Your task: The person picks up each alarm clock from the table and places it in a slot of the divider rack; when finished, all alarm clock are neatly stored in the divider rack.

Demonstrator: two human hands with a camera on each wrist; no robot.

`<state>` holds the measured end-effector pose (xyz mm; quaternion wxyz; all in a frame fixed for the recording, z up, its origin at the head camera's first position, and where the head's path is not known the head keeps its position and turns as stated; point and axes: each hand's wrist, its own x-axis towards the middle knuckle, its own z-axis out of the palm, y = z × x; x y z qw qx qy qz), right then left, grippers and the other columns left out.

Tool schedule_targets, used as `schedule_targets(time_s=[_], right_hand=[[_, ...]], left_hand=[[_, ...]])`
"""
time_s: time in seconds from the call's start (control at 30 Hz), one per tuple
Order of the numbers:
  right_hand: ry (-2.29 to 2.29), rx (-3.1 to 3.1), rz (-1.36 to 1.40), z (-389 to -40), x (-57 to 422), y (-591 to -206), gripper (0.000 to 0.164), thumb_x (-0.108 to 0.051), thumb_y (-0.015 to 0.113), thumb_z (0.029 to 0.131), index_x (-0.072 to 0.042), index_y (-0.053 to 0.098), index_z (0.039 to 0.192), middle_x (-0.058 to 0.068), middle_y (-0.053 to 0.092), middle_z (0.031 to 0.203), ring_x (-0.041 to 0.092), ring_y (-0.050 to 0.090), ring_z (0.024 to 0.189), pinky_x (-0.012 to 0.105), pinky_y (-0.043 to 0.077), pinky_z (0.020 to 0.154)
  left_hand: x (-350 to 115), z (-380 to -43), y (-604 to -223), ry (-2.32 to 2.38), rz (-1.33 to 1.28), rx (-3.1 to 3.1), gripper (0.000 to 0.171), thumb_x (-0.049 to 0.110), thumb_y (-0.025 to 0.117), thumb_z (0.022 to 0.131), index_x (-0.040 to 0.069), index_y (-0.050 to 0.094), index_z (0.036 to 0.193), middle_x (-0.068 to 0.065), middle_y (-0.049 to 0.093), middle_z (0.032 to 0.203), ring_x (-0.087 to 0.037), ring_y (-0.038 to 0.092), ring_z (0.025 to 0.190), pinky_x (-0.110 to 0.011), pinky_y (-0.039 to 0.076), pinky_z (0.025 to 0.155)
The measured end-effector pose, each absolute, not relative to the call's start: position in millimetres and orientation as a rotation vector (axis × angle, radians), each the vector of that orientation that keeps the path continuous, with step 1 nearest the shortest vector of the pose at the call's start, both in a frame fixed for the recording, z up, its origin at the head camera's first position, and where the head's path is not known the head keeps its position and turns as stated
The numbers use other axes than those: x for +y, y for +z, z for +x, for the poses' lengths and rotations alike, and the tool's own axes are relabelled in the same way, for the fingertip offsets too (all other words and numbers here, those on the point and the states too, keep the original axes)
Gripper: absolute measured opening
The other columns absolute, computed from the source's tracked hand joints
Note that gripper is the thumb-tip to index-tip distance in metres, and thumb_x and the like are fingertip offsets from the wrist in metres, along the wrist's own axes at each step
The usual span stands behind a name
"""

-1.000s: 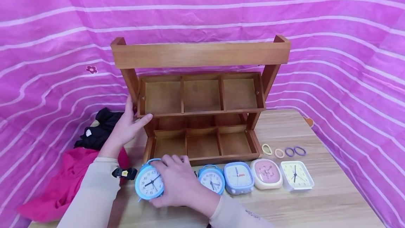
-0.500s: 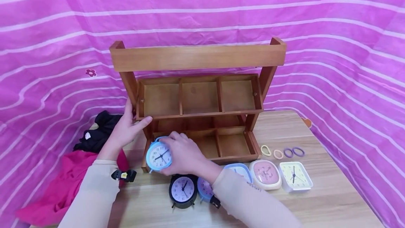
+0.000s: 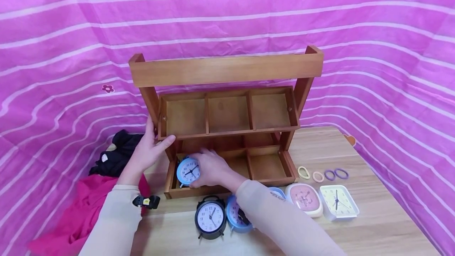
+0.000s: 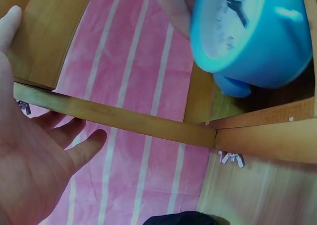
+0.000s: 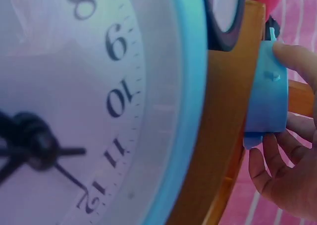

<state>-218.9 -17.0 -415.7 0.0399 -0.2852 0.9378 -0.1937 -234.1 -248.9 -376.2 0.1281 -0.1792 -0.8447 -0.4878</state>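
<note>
My right hand (image 3: 213, 169) grips a light blue twin-bell-style round alarm clock (image 3: 187, 172) by its right side. The clock is upright inside the lower left compartment of a two-tier wooden shelf (image 3: 227, 70). In the right wrist view, thumb and fingers span the clock's blue case (image 3: 192, 58); whether it rests on the compartment floor cannot be told. My left hand (image 3: 147, 151) holds the shelf's left side, thumb on the upper tray's edge and fingers behind the side post. A black alarm clock (image 3: 210, 217) and another blue alarm clock (image 3: 236, 218) stand in front of the shelf.
Right of these stand a blue square clock (image 3: 277, 192), partly behind my sleeve, a pink-faced clock (image 3: 304, 198) and a white square clock (image 3: 339, 202). Several hair ties (image 3: 303, 172) lie behind them. Red cloth (image 3: 81, 212) and black cloth (image 3: 115, 155) lie at left.
My right hand has lifted the light blue alarm clock from the table in front and carried it up and forward into the lower left compartment. The left hand stays on the shelf.
</note>
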Motion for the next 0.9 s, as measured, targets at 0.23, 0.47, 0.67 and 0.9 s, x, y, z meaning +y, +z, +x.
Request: schedule_targets(time_s=[0.23,0.47,0.67,0.9], right_hand=[[-0.571,2.784,-0.873,-231,-20,-418,0.081,-0.046,0.094,0.075,-0.020,0.063,0.145,-0.002,0.063,0.134,0.015,0.057,0.119,0.033,0.052,0.104],[-0.623,2.679,-0.848,-240,-23,-419,0.080,-0.042,0.093,0.077,-0.018,0.061,0.147,-0.002,0.065,0.137,0.015,0.060,0.120,0.033,0.052,0.105],[-0.499,2.669,-0.789,-240,-25,-420,0.080,-0.042,0.090,0.081,-0.024,0.057,0.151,-0.001,0.059,0.144,0.020,0.054,0.130,0.045,0.047,0.110],[-0.479,2.660,-0.736,-237,-25,-422,0.079,-0.039,0.087,0.084,-0.027,0.054,0.155,0.004,0.052,0.150,0.024,0.048,0.137,0.056,0.041,0.113]], left_hand=[[-249,-233,-371,-1.417,-0.504,-2.469,0.103,0.021,0.072,0.099,0.038,-0.005,0.166,-0.021,0.026,0.168,-0.051,0.039,0.145,-0.072,0.036,0.110],[-248,-235,-371,-1.438,-0.515,-2.455,0.103,0.019,0.073,0.099,0.035,-0.004,0.167,-0.021,0.026,0.168,-0.050,0.038,0.146,-0.072,0.034,0.112],[-249,-237,-373,-1.438,-0.495,-2.471,0.104,0.021,0.073,0.099,0.033,-0.004,0.167,-0.023,0.027,0.167,-0.050,0.038,0.146,-0.071,0.033,0.113],[-249,-238,-376,-1.446,-0.488,-2.476,0.103,0.021,0.073,0.099,0.033,-0.004,0.167,-0.024,0.028,0.166,-0.050,0.039,0.145,-0.071,0.034,0.113]])
